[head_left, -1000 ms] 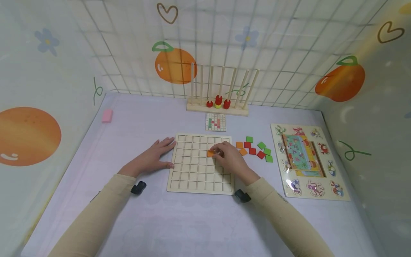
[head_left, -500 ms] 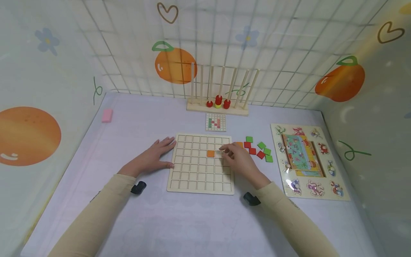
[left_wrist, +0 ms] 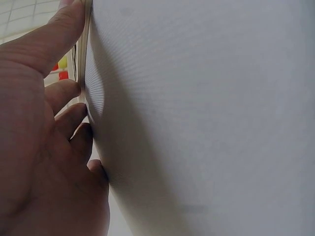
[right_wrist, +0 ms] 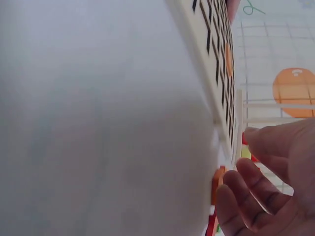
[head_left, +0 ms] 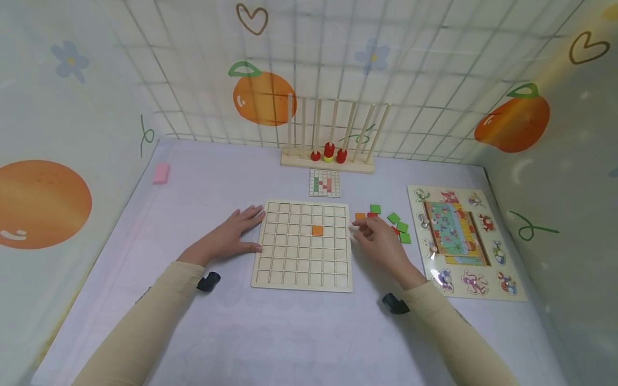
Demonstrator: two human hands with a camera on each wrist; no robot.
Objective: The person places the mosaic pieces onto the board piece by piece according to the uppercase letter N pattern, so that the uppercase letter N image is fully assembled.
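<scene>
A square wooden grid board (head_left: 296, 264) lies on the table, with one orange square tile (head_left: 317, 230) in a cell right of its middle. My left hand (head_left: 226, 238) rests flat by the board's left edge; its thumb and fingertips touch that edge in the left wrist view. Just beyond the right edge, my right hand (head_left: 383, 247) hovers over the loose tiles. Thumb and fingers stand apart with nothing between them in the right wrist view. Green tiles (head_left: 393, 218) and an orange tile (head_left: 360, 216) show around the hand, which hides some of the others.
A small pattern card (head_left: 324, 184) lies behind the board. Behind that stands a wooden peg rack (head_left: 327, 162) with red and yellow beads. An animal picture puzzle (head_left: 475, 287) lies at the right, and a pink block (head_left: 161, 174) at the far left.
My right hand has let go of the orange tile in its cell and moved right, off the board, to the loose tiles. My left hand has stayed in place.
</scene>
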